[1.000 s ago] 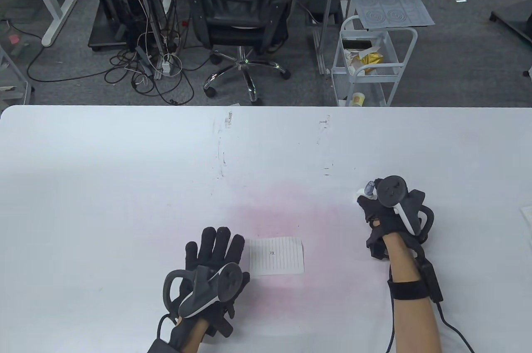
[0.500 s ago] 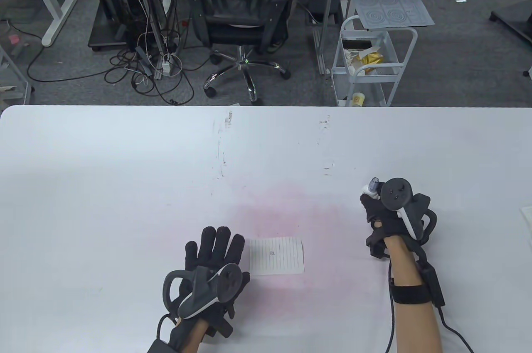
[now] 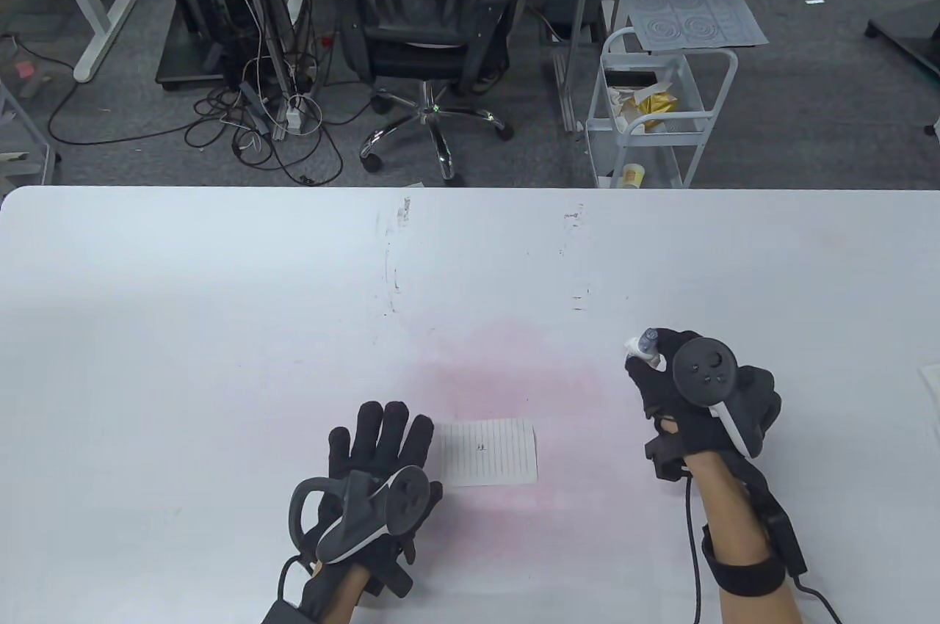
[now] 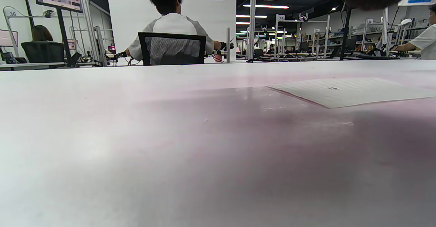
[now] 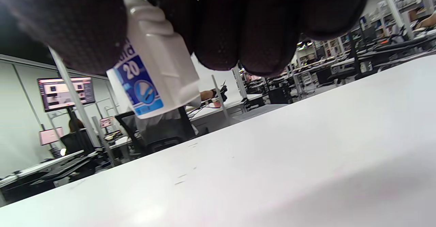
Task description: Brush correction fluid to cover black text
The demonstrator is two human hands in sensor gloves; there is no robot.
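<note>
White plastic, blue-labelled: the correction fluid bottle (image 3: 640, 347) is gripped in the right hand (image 3: 687, 389), fingers (image 5: 245, 26) wrapped on its body, toward the right part of the worktop (image 3: 220, 301).

Change noted: over the last second the right hand has drawn back a little toward the near edge and lifted the bottle, which now tilts with its cap leaning toward the far-left. Judged from this, the bottle has been picked up and is being carried or readied for uncapping; no brush is exposed and no fluid has been applied.

The left hand (image 3: 374, 477) has not moved. It lies flat, fingers spread and holding nothing, with fingertips touching or just beside the left edge of the lined paper slip (image 3: 488, 453). The black text (image 3: 480, 446) at the slip's centre is uncovered. The slip sits near the middle of the near edge, well apart from the bottle.

Views compared:
- The right wrist view alone shows the label, a "20" and a round emblem, and that the bottle's base hangs clear of the worktop.
- The left wrist view shows the slip lying flat with its mark legible as a small dark smudge; whether the left fingers press on the paper cannot be told there.
- The table view alone gives the separation between bottle and slip.
</note>
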